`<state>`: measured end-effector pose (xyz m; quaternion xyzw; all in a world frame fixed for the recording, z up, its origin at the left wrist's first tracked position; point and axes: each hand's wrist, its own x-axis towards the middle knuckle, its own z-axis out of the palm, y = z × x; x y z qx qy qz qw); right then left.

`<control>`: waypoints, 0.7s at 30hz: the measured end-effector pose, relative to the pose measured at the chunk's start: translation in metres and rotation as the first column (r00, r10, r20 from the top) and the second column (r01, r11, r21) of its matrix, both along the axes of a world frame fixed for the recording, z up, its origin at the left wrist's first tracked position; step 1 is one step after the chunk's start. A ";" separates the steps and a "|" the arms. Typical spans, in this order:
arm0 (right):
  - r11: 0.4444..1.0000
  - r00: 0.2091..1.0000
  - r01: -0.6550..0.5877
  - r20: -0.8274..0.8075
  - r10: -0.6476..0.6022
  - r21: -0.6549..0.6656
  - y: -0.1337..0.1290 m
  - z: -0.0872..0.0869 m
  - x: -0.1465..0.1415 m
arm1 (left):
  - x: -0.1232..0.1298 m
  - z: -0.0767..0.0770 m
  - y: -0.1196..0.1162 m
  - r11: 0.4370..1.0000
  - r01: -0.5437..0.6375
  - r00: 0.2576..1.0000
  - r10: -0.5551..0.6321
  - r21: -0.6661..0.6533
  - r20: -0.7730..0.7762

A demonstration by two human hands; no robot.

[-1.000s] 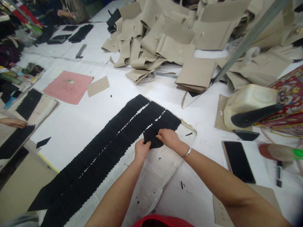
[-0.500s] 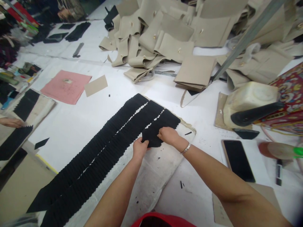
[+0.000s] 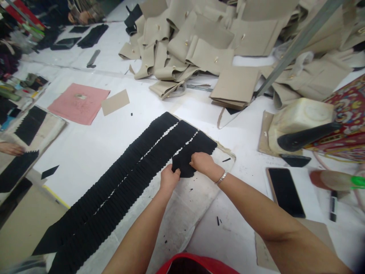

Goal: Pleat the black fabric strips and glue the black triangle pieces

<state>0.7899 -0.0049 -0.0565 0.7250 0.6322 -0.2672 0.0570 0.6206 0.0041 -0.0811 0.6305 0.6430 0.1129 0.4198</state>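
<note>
Black flat pieces overlap in three long rows across the board. My left hand (image 3: 170, 177) pinches the lower left corner of the black piece (image 3: 184, 164) at the near end of the short right row (image 3: 199, 144). Curled in a loose fist, my right hand (image 3: 203, 163) rests on that row's right part; its fingertips are tucked under, so I cannot make out what they grip. A bracelet (image 3: 221, 177) circles my right wrist. The middle row (image 3: 151, 160) and the left row (image 3: 122, 160) run toward the lower left. Under them lies a pale, cloth-like board (image 3: 196, 201).
Beige panels with metal fittings (image 3: 182, 45) are heaped at the back. On the right are a phone (image 3: 286, 192), a bottle with a green cap (image 3: 330, 179) and a whitish container (image 3: 299, 118). A co-worker's hand (image 3: 11, 148) touches black pieces at far left. A pink sheet (image 3: 80, 102) lies nearby.
My left hand has shifted very slightly at the corner of the black piece. My right hand stays in almost the same place. The view has moved a little.
</note>
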 end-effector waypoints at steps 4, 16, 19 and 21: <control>1.000 1.000 0.004 -0.012 -0.004 -0.007 0.000 0.000 0.001 | -0.001 0.002 0.001 1.000 -0.011 0.999 0.011 -0.003 -0.037; 1.000 1.000 0.004 -0.006 -0.004 -0.010 -0.001 -0.003 0.001 | -0.002 -0.001 0.002 1.000 -0.025 0.999 0.026 0.014 -0.031; 1.000 1.000 0.011 -0.004 -0.011 -0.021 0.000 -0.003 0.000 | -0.004 -0.001 0.003 0.998 0.011 0.996 -0.006 0.057 -0.087; 1.000 1.000 0.015 -0.003 -0.015 -0.025 0.001 -0.003 0.000 | -0.005 -0.003 0.003 0.995 0.037 0.992 -0.025 0.093 -0.126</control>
